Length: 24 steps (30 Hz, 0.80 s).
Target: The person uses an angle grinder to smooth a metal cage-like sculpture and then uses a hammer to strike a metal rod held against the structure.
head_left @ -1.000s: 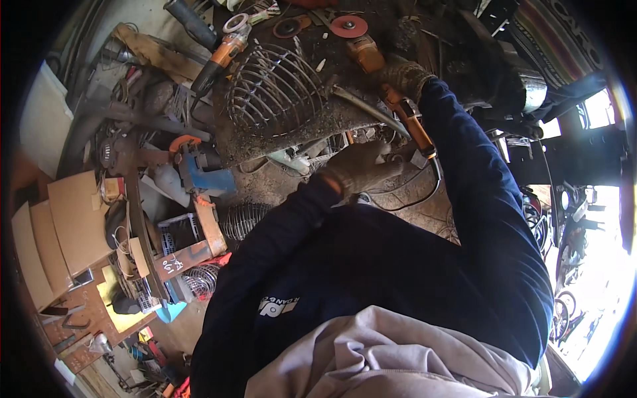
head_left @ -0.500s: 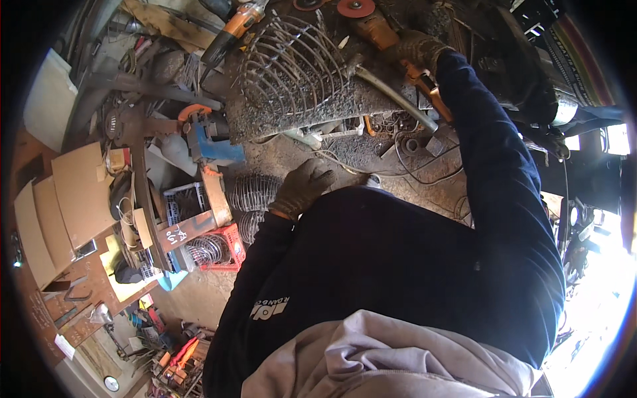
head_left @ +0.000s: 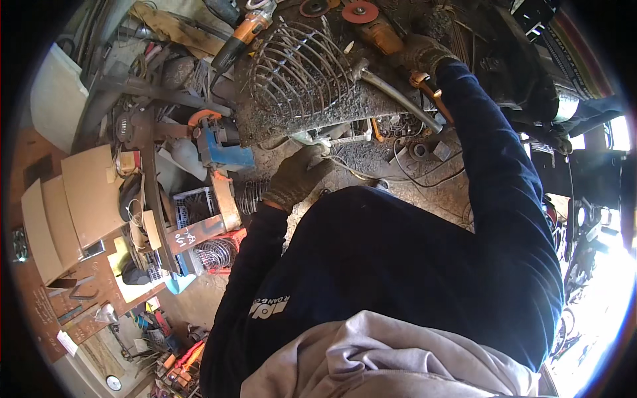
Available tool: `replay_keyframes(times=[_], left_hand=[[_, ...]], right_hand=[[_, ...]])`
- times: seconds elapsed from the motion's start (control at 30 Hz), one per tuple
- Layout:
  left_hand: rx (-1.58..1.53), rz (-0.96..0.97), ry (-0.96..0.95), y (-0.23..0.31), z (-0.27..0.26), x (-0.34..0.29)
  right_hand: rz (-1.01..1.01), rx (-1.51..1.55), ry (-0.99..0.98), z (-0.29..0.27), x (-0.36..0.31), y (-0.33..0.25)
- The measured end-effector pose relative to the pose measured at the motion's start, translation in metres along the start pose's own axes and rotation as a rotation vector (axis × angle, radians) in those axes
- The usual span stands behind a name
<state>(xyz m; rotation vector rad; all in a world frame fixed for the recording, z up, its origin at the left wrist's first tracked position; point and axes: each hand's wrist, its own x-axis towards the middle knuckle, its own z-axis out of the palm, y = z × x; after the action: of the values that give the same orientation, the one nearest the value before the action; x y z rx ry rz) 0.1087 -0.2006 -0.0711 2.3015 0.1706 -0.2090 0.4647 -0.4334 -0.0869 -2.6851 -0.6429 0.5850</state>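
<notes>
My right hand (head_left: 424,54), in a dark work glove, is closed around the orange body of an angle grinder (head_left: 381,34). The grinder lies at the far side of the bench, its red disc facing up. My left hand (head_left: 298,176), also gloved, hovers near the bench's front edge, fingers apart and nothing visible in it. A cage of bent metal rods (head_left: 298,73) sits on the bench between the two hands' sides. Beside it a hammer (head_left: 401,97) lies slanted, handle toward me. An orange piece (head_left: 431,93) shows by my right wrist; its kind is unclear.
Another orange grinder (head_left: 245,33) lies left of the cage. A blue tool or clamp (head_left: 225,154) is on the left, above a crate (head_left: 194,207). Coiled metal rings (head_left: 215,254) are below. A cable (head_left: 424,184) crosses the floor; cardboard (head_left: 89,196) lies at far left.
My left hand has moved forward, toward the bench edge. The right hand stays on the grinder. The whole view has shifted slightly, so the bench items appear a little lower and to the right.
</notes>
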Motion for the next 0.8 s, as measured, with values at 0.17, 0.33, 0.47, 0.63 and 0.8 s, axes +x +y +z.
replay_keyframes(times=[0.17,0.33,0.47,0.63,0.8], left_hand=[[-0.033,-0.174,-0.095,0.004,0.004,-0.007],[-0.149,-0.149,-0.048,-0.01,0.007,-0.013],[-0.176,0.056,0.025,0.001,-0.009,-0.006],[-0.147,0.14,-0.044,0.046,-0.054,0.025],[0.509,0.616,0.123,0.088,-0.096,0.094]], right_hand=[[0.089,-0.052,0.14,-0.01,-0.042,-0.023],[0.004,-0.103,0.379,0.001,-0.074,-0.02],[-0.123,-0.088,0.643,0.012,-0.112,-0.028],[-0.227,0.043,0.655,0.047,-0.168,-0.053],[-0.155,-0.209,0.639,0.092,-0.157,-0.059]])
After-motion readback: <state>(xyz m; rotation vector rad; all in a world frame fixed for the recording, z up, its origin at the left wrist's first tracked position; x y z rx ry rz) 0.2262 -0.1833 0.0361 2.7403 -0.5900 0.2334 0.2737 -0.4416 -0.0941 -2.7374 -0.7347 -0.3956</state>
